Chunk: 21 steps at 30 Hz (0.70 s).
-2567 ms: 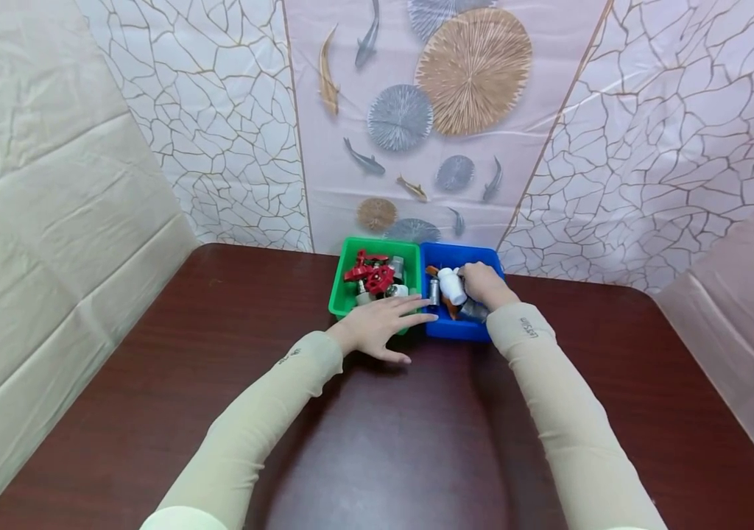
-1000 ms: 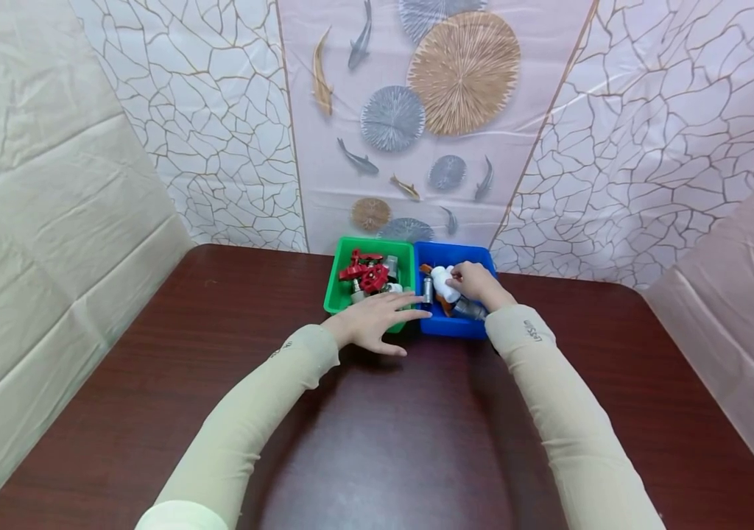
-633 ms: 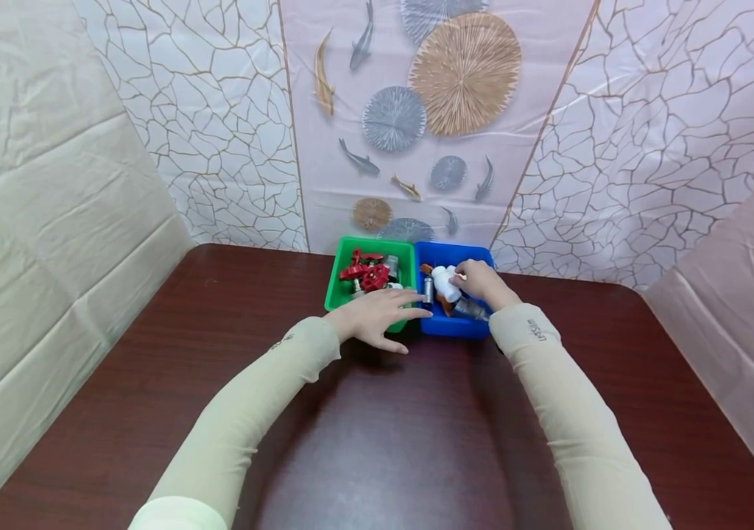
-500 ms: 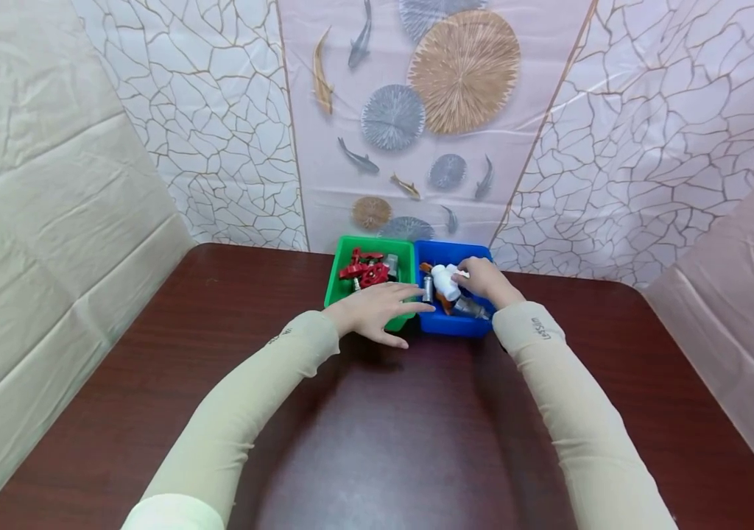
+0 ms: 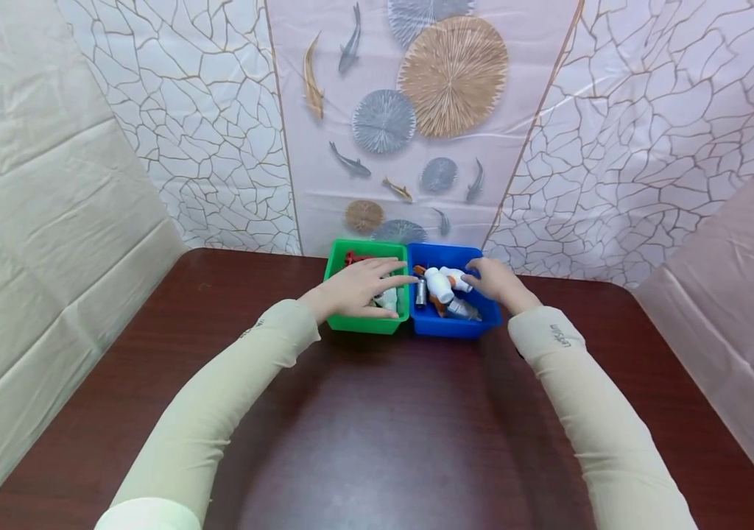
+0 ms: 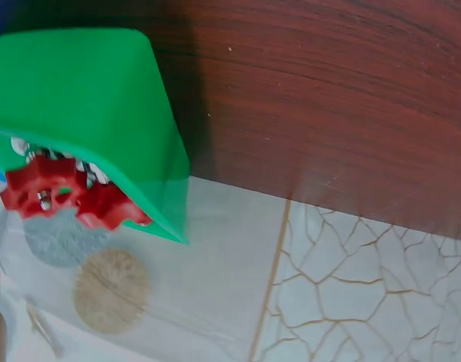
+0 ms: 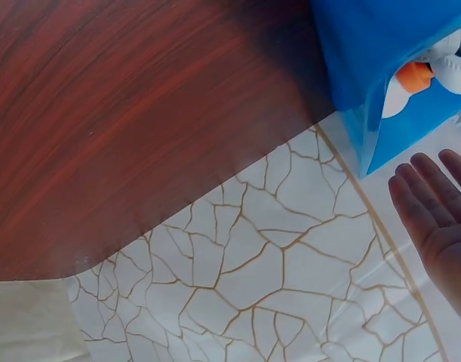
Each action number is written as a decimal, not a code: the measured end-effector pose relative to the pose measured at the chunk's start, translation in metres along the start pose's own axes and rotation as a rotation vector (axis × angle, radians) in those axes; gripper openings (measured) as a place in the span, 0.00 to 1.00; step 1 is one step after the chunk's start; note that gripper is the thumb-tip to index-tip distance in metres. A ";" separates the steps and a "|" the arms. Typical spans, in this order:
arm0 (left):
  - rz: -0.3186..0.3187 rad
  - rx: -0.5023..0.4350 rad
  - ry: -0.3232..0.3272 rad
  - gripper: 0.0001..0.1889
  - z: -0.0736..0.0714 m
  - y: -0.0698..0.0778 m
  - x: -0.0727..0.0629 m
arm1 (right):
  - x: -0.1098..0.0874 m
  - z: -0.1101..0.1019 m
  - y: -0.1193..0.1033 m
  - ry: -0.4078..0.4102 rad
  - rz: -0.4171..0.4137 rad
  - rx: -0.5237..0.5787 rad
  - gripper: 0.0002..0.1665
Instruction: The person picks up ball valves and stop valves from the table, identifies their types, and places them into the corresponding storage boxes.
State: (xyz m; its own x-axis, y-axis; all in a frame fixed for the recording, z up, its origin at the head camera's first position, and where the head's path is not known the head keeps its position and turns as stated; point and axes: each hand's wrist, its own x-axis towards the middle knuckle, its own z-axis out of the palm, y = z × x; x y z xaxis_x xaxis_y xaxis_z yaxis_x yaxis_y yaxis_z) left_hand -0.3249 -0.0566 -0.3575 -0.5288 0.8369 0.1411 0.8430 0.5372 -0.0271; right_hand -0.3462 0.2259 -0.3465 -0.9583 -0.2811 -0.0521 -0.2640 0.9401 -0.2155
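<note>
My left hand is spread over the green bin, holding nothing and covering much of what lies inside. Red handwheels show in the left wrist view, and a pale fitting peeks out below the fingers. Above the right side of the blue bin, my right hand has loosely extended fingers with nothing in them. Nearest its fingertips lies a white plastic fitting with an orange part. Beside that are a white pipe fitting, a silver cylinder and a clear-grey piece.
Both bins stand side by side at the back of the dark brown table. Close behind them hangs a patterned cloth wall. Plain beige cloth encloses the left side.
My right hand has let go of the white fitting in the blue bin and drawn to the right. My left hand has shifted up and left, covering more of the green bin.
</note>
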 end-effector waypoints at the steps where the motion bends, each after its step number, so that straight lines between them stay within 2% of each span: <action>1: -0.016 -0.010 0.014 0.37 -0.002 -0.002 -0.002 | -0.001 -0.001 0.001 0.005 -0.001 -0.002 0.25; 5: -0.072 -0.034 0.057 0.37 -0.007 -0.008 -0.008 | -0.004 -0.004 0.003 0.011 -0.003 0.006 0.25; 11: -0.136 -0.008 0.115 0.37 -0.014 -0.017 -0.019 | -0.008 -0.008 0.009 0.036 -0.019 0.017 0.25; 15: -0.213 -0.004 0.151 0.38 -0.020 -0.024 -0.027 | -0.016 -0.008 0.018 0.067 -0.046 0.067 0.23; 21: -0.332 -0.069 0.218 0.34 -0.022 -0.034 -0.044 | -0.036 -0.008 0.034 0.139 -0.066 0.087 0.21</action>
State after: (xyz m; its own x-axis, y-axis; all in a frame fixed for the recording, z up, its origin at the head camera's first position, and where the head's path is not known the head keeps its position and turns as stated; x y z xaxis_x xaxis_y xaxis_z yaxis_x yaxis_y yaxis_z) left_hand -0.3282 -0.1141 -0.3409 -0.7465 0.5734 0.3377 0.6384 0.7602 0.1203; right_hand -0.3217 0.2695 -0.3439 -0.9467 -0.3064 0.0991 -0.3220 0.8987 -0.2978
